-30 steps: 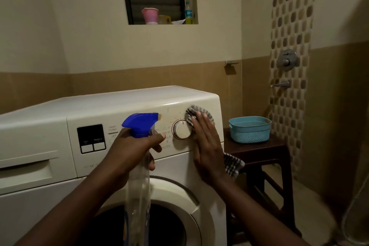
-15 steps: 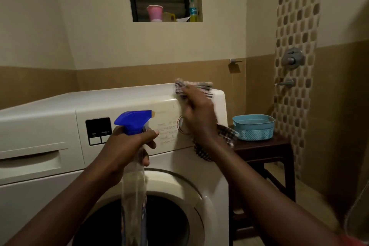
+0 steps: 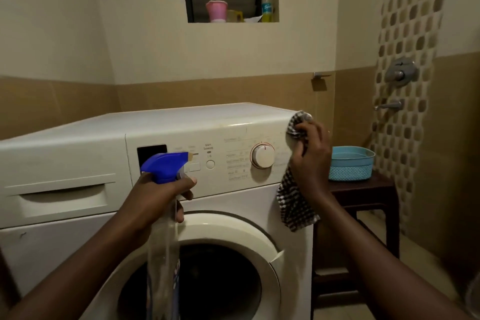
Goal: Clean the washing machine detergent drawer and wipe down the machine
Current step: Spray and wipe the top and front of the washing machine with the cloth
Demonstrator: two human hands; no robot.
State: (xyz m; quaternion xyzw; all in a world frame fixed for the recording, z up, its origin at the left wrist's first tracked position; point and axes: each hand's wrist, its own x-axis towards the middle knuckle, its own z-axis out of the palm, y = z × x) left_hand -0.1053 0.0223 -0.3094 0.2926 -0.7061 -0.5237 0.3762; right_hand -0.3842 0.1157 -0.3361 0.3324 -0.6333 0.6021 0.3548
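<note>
Right grip pressing checked cloth on washing machine corner

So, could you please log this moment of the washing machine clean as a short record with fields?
setting: bathroom, white front-loading washing machine
left hand: holds spray bottle with blue trigger head, in front of the control panel
right hand: presses checked cloth against the panel's upper right corner; rest of cloth hangs down
program dial: uncovered, left of the cloth
detergent drawer: closed
beside machine: blue basket on dark stool
</note>
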